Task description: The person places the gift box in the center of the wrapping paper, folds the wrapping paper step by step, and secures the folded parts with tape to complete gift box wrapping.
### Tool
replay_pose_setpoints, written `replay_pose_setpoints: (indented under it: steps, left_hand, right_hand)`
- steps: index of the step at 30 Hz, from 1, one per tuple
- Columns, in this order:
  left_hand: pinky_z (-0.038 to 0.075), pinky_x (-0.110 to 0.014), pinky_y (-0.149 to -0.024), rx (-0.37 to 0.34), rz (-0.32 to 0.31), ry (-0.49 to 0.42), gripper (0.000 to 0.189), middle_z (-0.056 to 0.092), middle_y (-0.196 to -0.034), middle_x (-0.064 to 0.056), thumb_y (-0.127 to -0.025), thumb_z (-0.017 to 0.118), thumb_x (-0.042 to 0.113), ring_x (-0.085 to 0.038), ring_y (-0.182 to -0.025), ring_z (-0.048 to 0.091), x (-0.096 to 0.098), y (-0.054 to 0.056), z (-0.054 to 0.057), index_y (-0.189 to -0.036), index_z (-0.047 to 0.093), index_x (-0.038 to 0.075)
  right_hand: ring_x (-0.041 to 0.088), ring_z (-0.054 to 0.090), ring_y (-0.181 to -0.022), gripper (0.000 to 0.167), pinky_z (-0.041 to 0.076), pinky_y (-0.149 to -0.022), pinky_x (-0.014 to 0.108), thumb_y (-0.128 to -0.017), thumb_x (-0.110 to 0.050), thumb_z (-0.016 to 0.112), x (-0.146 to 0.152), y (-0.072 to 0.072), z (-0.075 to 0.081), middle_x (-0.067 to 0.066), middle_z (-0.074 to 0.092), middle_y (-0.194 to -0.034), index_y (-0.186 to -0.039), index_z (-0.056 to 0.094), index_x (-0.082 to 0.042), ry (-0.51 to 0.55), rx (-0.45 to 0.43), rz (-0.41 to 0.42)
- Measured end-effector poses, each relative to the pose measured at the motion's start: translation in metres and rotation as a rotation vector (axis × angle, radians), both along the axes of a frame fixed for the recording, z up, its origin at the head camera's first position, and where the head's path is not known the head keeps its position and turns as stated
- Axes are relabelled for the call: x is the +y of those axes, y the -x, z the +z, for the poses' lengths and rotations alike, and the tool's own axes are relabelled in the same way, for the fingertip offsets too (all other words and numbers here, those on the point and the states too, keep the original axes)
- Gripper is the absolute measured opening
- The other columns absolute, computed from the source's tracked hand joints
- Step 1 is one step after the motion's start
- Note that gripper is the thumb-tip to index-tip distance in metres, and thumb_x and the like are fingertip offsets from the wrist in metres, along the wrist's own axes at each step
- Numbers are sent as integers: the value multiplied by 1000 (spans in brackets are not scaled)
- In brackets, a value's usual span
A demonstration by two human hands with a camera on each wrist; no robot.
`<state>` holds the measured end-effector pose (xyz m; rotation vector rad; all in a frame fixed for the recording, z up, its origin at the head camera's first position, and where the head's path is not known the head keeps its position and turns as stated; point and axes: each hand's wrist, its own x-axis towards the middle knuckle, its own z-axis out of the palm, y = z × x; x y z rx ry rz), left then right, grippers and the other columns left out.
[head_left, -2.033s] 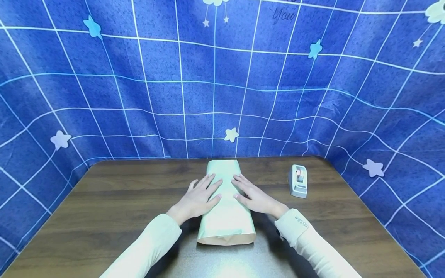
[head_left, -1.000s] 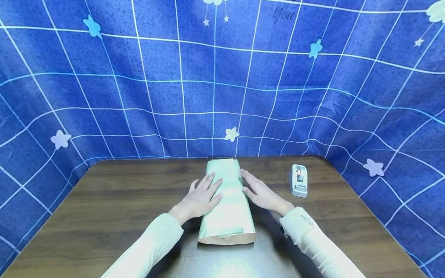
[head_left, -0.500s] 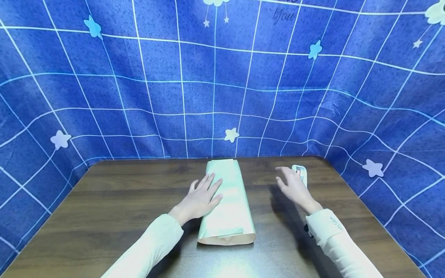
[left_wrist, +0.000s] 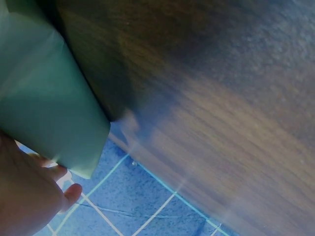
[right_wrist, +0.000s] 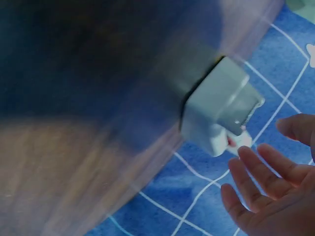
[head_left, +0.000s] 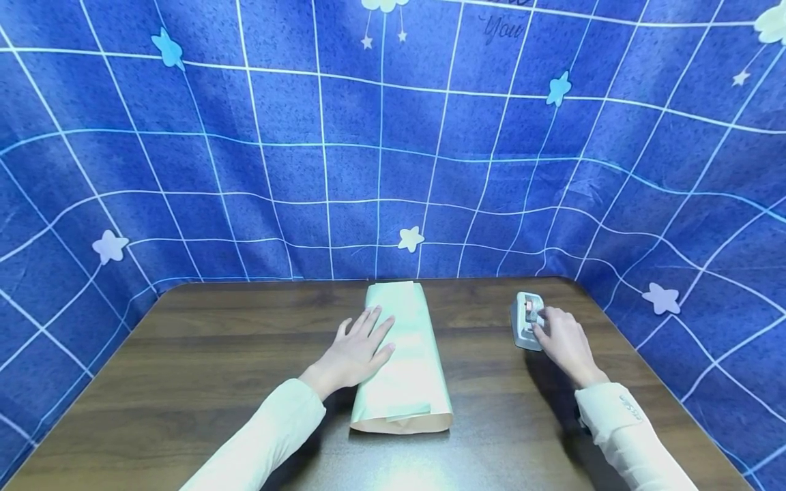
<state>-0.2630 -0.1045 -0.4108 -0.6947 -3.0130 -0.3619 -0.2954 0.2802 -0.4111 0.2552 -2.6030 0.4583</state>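
Observation:
A flattened tube of pale green paper (head_left: 413,382) lies lengthwise in the middle of the wooden table, its near end showing a cream inside. My left hand (head_left: 351,353) rests on its left side with fingers spread. To the right stands a pale tape dispenser (head_left: 520,329) with a roll in it. My right hand (head_left: 566,344) hovers at its right side, fingertips close by the tape and thumb near its front. In the right wrist view, the dispenser (right_wrist: 209,110) shows its toothed cutter, and my fingers are apart and loosely bent beside it.
The wooden table (head_left: 245,341) reaches back to a blue curtain (head_left: 344,170) with white grid lines and stars, which also closes in the left and right sides.
My right hand has left the paper tube and moved right, passing over to the tape dispenser's right side. My left hand has stayed on the paper.

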Motion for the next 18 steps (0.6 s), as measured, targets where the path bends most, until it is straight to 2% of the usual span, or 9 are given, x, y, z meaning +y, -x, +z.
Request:
replay_pose_setpoints:
  steps: [5, 11, 18]
  left_hand:
    - [8, -56, -109, 3, -2, -10, 58, 7, -155, -9, -96, 22, 51, -27, -142, 6, 0, -1, 0, -147, 20, 22]
    - [9, -56, -109, 25, -9, -20, 58, 9, -154, -9, -96, 22, 50, -28, -142, 8, -1, -1, -2, -146, 21, 21]
    - [8, -57, -110, 26, -14, -31, 58, 9, -154, -9, -96, 22, 50, -27, -142, 7, -1, -1, -2, -146, 21, 21]
  right_hand:
    - [42, 56, -79, 27, 44, -66, 54, -82, -19, 62, 7, -3, -5, 24, 60, -85, -89, 61, 7, -29, -53, -36]
    - [44, 55, -83, 27, 44, -68, 55, -83, -25, 62, 8, -3, -9, 24, 61, -91, -77, 65, 1, -40, -102, -30]
    - [47, 51, -87, 25, 42, -69, 55, -81, -23, 64, 4, -2, -10, 27, 57, -100, -80, 65, 2, -3, -98, -32]
